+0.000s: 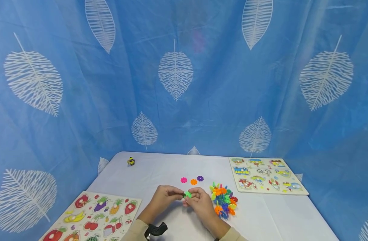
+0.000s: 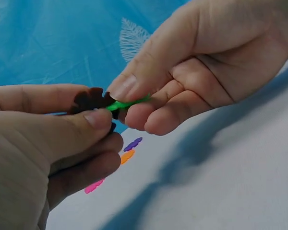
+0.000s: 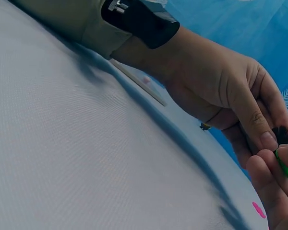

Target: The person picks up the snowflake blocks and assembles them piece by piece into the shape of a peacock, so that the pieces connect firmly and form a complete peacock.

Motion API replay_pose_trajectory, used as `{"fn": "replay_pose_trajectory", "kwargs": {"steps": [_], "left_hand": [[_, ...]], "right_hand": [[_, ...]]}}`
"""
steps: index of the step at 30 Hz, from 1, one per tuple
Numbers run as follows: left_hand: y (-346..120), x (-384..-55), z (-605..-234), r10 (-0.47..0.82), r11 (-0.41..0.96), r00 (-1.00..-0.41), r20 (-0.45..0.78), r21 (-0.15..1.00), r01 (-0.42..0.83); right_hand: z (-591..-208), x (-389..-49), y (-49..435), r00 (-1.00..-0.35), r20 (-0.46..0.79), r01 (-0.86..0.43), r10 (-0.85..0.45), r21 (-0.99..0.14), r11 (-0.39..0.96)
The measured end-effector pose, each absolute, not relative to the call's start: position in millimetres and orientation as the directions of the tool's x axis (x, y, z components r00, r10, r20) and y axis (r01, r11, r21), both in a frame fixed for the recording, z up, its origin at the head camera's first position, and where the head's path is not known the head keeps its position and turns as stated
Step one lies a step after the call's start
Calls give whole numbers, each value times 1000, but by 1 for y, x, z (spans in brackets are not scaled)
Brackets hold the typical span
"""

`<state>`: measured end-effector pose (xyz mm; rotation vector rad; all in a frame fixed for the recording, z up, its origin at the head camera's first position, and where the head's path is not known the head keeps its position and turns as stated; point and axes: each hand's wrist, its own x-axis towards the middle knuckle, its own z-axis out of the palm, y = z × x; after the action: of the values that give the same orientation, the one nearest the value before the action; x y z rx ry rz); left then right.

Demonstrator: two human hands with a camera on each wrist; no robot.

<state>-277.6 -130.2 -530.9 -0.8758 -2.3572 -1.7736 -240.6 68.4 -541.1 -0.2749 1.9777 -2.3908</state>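
Over the white table both hands meet, raised above the cloth. My left hand (image 1: 163, 200) pinches a dark, nearly black notched plastic disc (image 2: 90, 99) between thumb and fingers. My right hand (image 1: 200, 204) pinches a bright green notched disc (image 1: 188, 193) by thumb and fingertips. In the left wrist view the green disc's edge meets the dark one; whether their slots are interlocked cannot be told, as the fingertips cover the joint. Pink (image 1: 184, 180), orange (image 1: 193, 181) and purple (image 1: 200, 178) discs lie flat in a row just beyond the hands.
A cluster of multicoloured notched discs (image 1: 223, 201) sits right of the right hand. A fruit puzzle board (image 1: 132, 214) lies at front left, a vehicle puzzle board (image 1: 241, 160) at back right. Near the back left edge stands a small yellow-and-black figure (image 1: 131, 161). Blue leaf-patterned curtains (image 1: 202, 100) surround the table.
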Motion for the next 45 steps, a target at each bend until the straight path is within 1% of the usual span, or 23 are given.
{"fn": "replay_pose_trajectory", "kwargs": {"steps": [3, 5, 7, 10, 14, 17, 21, 24, 25, 27, 28, 33, 37, 40, 42, 45], "left_hand": [[-128, -280, -531, 396, 168, -829, 395, 856, 488], [-127, -281, -532, 361, 183, -843, 400, 856, 484], [-126, -283, -534, 296, 198, -867, 400, 862, 466], [-127, -288, -540, 182, 204, -900, 395, 881, 428], [-129, -293, -543, 90, 182, -923, 375, 905, 385], [-129, -294, -541, 74, 172, -927, 368, 911, 376], [-127, -294, -541, 103, 170, -929, 356, 914, 369], [-124, -293, -544, 127, 171, -932, 340, 918, 358], [-124, -293, -545, 129, 173, -932, 340, 917, 359], [-123, -292, -546, 128, 172, -929, 347, 915, 365], [-123, -292, -546, 124, 173, -928, 350, 914, 368], [-126, -292, -546, 115, 173, -923, 368, 907, 383], [-128, -293, -547, 107, 200, -922, 372, 900, 387], [-130, -293, -549, 106, 228, -924, 368, 895, 383], [-131, -293, -549, 112, 252, -927, 359, 892, 376], [-132, -293, -549, 134, 266, -929, 345, 890, 370]], "right_hand": [[-541, -243, 70, -986, 115, -96, -119, -983, -157], [-540, -244, 71, -988, 114, -104, -103, -990, -96], [-540, -245, 71, -988, 127, -127, -86, -992, 1], [-541, -248, 70, -977, 207, -214, -55, -951, 222], [-548, -260, 65, -936, 347, -328, -58, -800, 503], [-551, -273, 59, -907, 405, -381, -116, -674, 633], [-553, -287, 53, -903, 395, -367, -167, -510, 778], [-555, -290, 52, -904, 395, -324, -164, -383, 865], [-555, -291, 52, -901, 404, -313, -155, -361, 878], [-556, -289, 52, -887, 443, -308, -130, -358, 881], [-557, -288, 52, -879, 464, -313, -113, -381, 870], [-558, -276, 50, -848, 528, -390, -43, -568, 725], [-557, -265, 50, -847, 532, -422, 14, -687, 591], [-555, -260, 51, -866, 496, -408, 72, -781, 472], [-554, -259, 53, -891, 443, -372, 101, -838, 399], [-553, -259, 54, -928, 356, -313, 107, -904, 292]]}}
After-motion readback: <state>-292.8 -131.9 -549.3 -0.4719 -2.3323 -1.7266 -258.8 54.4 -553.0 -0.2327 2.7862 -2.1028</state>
